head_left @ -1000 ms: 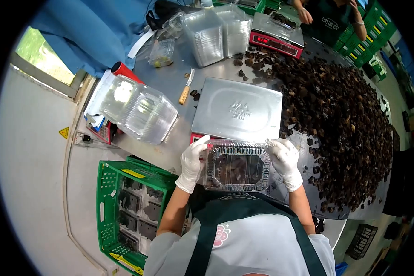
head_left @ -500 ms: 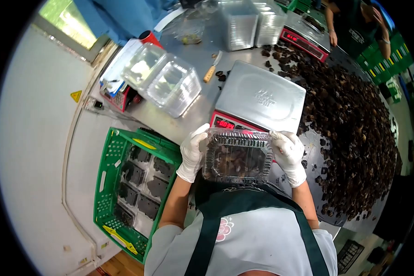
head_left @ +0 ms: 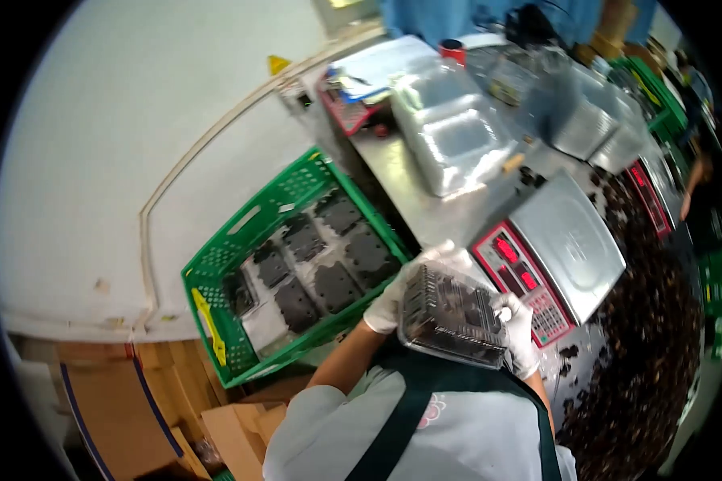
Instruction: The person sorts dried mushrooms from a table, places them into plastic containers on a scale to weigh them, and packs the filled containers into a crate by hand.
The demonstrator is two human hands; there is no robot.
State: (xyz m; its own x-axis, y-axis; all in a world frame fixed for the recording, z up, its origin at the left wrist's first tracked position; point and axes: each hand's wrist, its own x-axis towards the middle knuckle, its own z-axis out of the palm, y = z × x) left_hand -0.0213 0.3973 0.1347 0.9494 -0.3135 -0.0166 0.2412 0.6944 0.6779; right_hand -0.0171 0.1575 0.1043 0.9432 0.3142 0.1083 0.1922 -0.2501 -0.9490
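1. So the main thing here is a clear lidded box (head_left: 456, 314) with dark stuff inside, held up in front of the person's apron (head_left: 393, 433), between the crate side and the scale side
2. Its long axis runs from hand to hand, sloping down a bit to the right in this view, so one short end points at the crate side and the other at the scale side
3. It isn't sitting flat to the camera either, it's tipped so the ribbed top shows and the long wall nearest the body shows too
4. Left hand (head_left: 409, 295), white glove, is wrapped on the left end, fingers gripping the box with some reaching along its far edge
5. Right hand (head_left: 519, 333), also gloved, has its fingers bent round the right end and gripping, though I can't tell exactly where the thumb sits
6. Off to the left there's a green crate (head_left: 285, 192) with dark packs (head_left: 341, 286) laid in rows, its near corner close to the left hand
7. To the right, a red and silver scale (head_left: 571, 248) on the metal table (head_left: 405, 188), red digits lit but too blurry for me to read
8. Past that, a big heap of dark pieces (head_left: 642, 361), plus nested clear containers (head_left: 457, 140) farther back
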